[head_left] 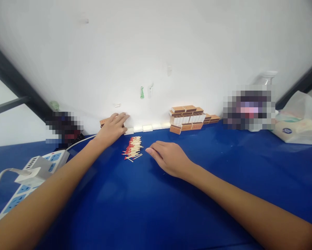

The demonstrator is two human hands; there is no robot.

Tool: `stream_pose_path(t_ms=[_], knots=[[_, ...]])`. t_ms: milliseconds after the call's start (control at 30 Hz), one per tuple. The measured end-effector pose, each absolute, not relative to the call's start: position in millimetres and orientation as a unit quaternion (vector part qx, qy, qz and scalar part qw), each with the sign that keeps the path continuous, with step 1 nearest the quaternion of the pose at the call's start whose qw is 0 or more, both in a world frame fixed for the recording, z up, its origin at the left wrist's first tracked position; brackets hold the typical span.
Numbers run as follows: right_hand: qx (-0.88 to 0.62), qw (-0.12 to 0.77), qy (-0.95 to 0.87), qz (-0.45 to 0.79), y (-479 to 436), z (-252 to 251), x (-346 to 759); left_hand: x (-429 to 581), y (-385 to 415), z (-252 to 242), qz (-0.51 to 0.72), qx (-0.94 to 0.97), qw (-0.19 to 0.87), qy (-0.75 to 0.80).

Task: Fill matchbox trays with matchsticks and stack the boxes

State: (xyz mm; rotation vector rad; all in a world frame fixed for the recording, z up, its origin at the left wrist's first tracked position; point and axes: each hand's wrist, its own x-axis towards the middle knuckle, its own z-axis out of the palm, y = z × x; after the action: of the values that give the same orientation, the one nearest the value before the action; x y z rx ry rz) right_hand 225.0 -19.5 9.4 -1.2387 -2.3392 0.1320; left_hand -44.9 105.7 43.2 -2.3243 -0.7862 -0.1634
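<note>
My left hand (112, 126) reaches to the wall's foot, fingers stretched and apart, over a brown matchbox (103, 122) that it partly covers. Its thumb is beside a row of small pale trays (147, 128) along the wall. Whether it presses on any box is hidden. A loose pile of red-tipped matches (134, 147) lies on the blue table (135, 208) between my hands. Just right of the pile, my right hand (168, 157) is closed, thumb against curled fingers, with nothing showing in them. Farther right, several matchboxes (187, 118) are stacked against the wall.
A white power strip (58, 158) with a plugged-in charger (37, 173) and cable lies at left. Two blurred-out objects stand near the wall, left and right. A tissue pack (296, 128) sits at far right. Dark metal bars flank the white wall (156, 52).
</note>
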Motion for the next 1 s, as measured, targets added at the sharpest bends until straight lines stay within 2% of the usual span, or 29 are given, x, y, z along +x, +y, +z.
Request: stream_pose_path(t_ms=[167, 533, 667, 833, 1000], knots=[[-0.453, 0.254, -0.854, 0.038, -17.5, 8.6, 226.2, -50.5, 107.2, 38.4, -0.069, -0.882, 0.355, -0.303], [-0.458, 0.262, -0.849, 0.031, -16.7, 10.0, 228.1, -64.2, 108.9, 36.3, -0.1, -0.89, 0.304, -0.325], [-0.463, 0.267, -0.845, 0.031, -16.0, 9.9, 228.4, -72.2, 97.9, 35.4, -0.164, -0.875, 0.309, -0.336], [-0.459, 0.27, -0.845, 0.041, -15.0, 7.3, 228.4, -80.1, 80.0, 26.3, -0.331, -0.749, 0.309, -0.483], [-0.459, 0.275, -0.844, 0.035, -13.7, 5.2, 228.6, -95.4, 75.4, 23.8, -0.346, -0.678, 0.239, -0.603]])
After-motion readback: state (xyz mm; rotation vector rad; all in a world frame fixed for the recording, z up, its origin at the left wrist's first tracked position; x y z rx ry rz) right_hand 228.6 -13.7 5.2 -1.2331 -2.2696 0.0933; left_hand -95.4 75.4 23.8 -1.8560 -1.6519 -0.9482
